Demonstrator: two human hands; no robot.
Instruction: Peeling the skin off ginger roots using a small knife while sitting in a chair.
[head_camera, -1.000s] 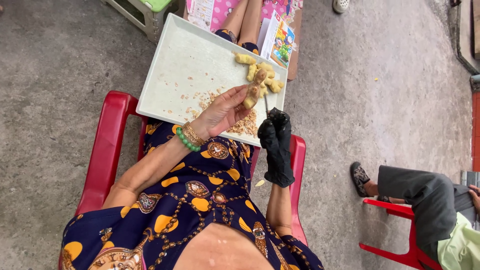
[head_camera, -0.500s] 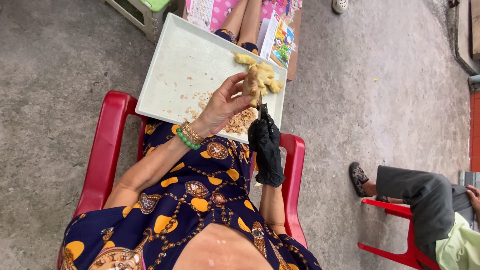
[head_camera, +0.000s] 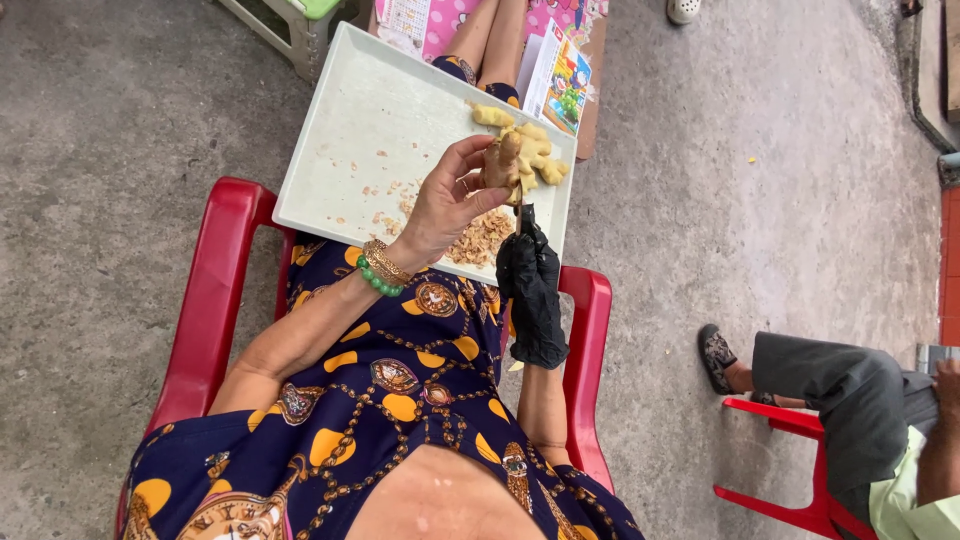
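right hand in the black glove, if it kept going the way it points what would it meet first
The right hand points up at the ginger root held in the left hand; that ginger comes first, though depth is unclear.

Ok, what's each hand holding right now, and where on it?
Left hand grips a piece of ginger at its lower, unpeeled end. Gloved right hand holds a small blade by its handle.

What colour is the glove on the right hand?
Black; the glove shows clearly in the head view.
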